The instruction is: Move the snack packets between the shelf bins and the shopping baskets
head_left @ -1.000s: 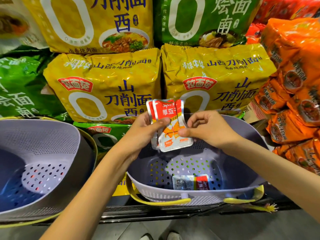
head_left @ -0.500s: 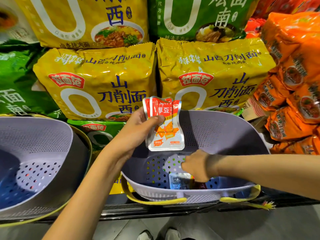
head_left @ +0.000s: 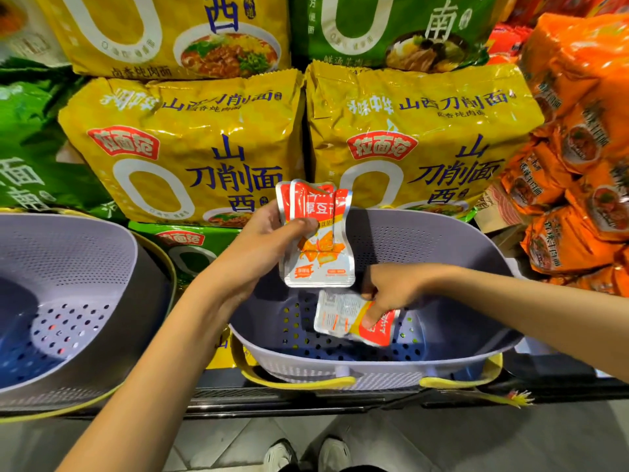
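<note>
Since the prior frame, the right hand (head_left: 388, 287) lifts one snack packet (head_left: 342, 315) off the floor of the right basket (head_left: 442, 240), fingers pinching its 3 o'clock end. The left hand (head_left: 265, 240) grips a packet stack (head_left: 316, 247) (thumb across the front) at 12 o'clock. Clear the rim before stacking.

The person is wearing pale, whitish shoes, the left shoe (head_left: 280, 455) and the right shoe (head_left: 335, 453) both showing rounded toes with greyer side panels; a dark strip of clothing is showing beneath them, too little to tell more; the left hand (head_left: 269, 233), right hand (head_left: 388, 287) and both forearms are showing bare.
</note>
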A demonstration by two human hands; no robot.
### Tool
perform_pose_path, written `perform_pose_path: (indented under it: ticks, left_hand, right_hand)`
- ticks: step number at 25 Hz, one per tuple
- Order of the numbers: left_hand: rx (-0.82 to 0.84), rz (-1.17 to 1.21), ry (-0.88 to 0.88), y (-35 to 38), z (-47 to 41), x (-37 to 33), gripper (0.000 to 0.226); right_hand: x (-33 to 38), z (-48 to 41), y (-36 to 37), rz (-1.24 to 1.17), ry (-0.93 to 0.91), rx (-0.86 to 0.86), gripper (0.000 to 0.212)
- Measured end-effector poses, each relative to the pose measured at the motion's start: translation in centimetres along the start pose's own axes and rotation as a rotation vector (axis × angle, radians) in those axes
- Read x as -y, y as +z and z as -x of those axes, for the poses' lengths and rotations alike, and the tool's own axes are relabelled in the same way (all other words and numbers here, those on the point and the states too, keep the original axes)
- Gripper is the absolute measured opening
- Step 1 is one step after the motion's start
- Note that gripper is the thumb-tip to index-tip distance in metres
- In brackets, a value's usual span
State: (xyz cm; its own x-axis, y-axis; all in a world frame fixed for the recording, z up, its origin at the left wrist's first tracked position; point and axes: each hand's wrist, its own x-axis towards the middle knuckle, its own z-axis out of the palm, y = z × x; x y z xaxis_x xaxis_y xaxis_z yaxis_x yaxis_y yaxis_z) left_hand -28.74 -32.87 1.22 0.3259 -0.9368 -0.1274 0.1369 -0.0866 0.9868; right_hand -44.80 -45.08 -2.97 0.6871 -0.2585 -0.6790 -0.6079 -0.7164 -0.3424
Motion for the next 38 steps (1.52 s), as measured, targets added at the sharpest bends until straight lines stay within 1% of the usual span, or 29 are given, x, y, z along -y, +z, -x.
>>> perform_pose_path:
  ticks: [1,3,6,7,9,11,12,15,16,18,20,23,24,25,26,27,30,33,35,36,38]
  left_hand:
    - [-0.002,-0.002,0.003,0.0,0.0,0.0,0.015]
    - [-0.016,0.010,0.015,0.1,0.1,-0.2,0.016]
    - [-0.033,0.009,0.007,0.1,0.2,-0.3,0.018]
    - [-0.035,0.007,0.000,0.2,0.2,-0.4,0.019]
    - [-0.053,0.000,0.000,0.3,0.2,-0.5,0.019]
    - [-0.085,-0.011,0.000,0.4,0.1,-0.4,0.020]
    - [-0.094,-0.021,-0.006,0.5,0.0,-0.3,0.021]
    - [-0.097,-0.044,-0.010,0.6,0.1,-0.3,0.022]
    - [-0.101,-0.046,-0.006,0.6,0.1,-0.3,0.022]
    - [-0.106,-0.051,-0.003,0.8,0.3,-0.4,0.022]
    - [-0.099,-0.065,-0.010,0.8,0.3,-0.4,0.021]
    - [-0.070,-0.069,-0.002,0.9,0.4,-0.5,0.021]
    - [-0.064,-0.057,0.002,0.9,0.3,-0.5,0.021]
    - [-0.064,-0.038,0.005,1.0,0.3,-0.5,0.020]
    - [-0.056,-0.013,0.005,0.9,0.4,-0.5,0.018]
    - [-0.038,0.009,0.002,0.8,0.4,-0.5,0.017]
    - [0.014,0.032,-0.036,0.6,0.6,-0.6,0.014]
    - [0.012,0.051,-0.050,0.7,0.7,-1.1,0.013]
    - [0.044,0.057,-0.019,0.7,1.4,-2.0,0.012]
    - [0.066,0.065,0.006,0.7,1.9,-2.5,0.013]
    - [0.130,0.117,0.038,1.0,2.6,-2.9,0.014]
  right_hand:
    - [-0.5,0.3,-0.4,-0.028,-0.039,-0.039,0.033]
    - [-1.2,1.6,-1.2,-0.121,-0.114,-0.137,0.036]
    - [-2.1,4.3,-1.7,-0.375,-0.162,-0.288,0.018]
    - [-2.4,5.1,-1.7,-0.398,-0.152,-0.337,0.017]
    - [-2.9,6.0,-1.3,-0.352,-0.137,-0.484,0.022]
    - [-3.2,6.4,-0.9,-0.356,-0.184,-0.589,0.026]
    - [-3.2,6.7,-0.8,-0.382,-0.208,-0.621,0.022]
    - [-2.9,7.6,-0.2,-0.584,-0.302,-0.638,0.017]
    - [-2.8,8.0,-0.1,-0.617,-0.337,-0.632,0.020]
    - [-2.7,8.1,0.1,-0.645,-0.380,-0.589,0.040]
    - [-2.7,8.0,0.2,-0.781,-0.370,-0.561,0.048]
    - [-2.1,8.5,-0.1,-1.102,-0.329,-0.539,0.048]
    - [-1.6,8.6,-0.1,-1.191,-0.330,-0.550,0.043]
    - [-1.2,8.4,0.0,-1.253,-0.341,-0.581,0.033]
    - [-0.5,8.4,0.2,-1.261,-0.349,-0.639,0.022]
    - [0.2,8.4,0.5,-1.239,-0.337,-0.721,0.016]
    - [2.3,8.1,1.3,-1.227,-0.296,-0.973,0.023]
    - [4.5,8.4,1.9,-1.393,-0.250,-1.202,0.030]
    - [6.4,9.2,2.7,-1.491,-0.204,-1.338,0.035]
    - [7.3,9.8,3.4,-1.521,-0.185,-1.389,0.031]
    - [9.3,11.6,5.6,-1.561,-0.166,-1.465,0.014]
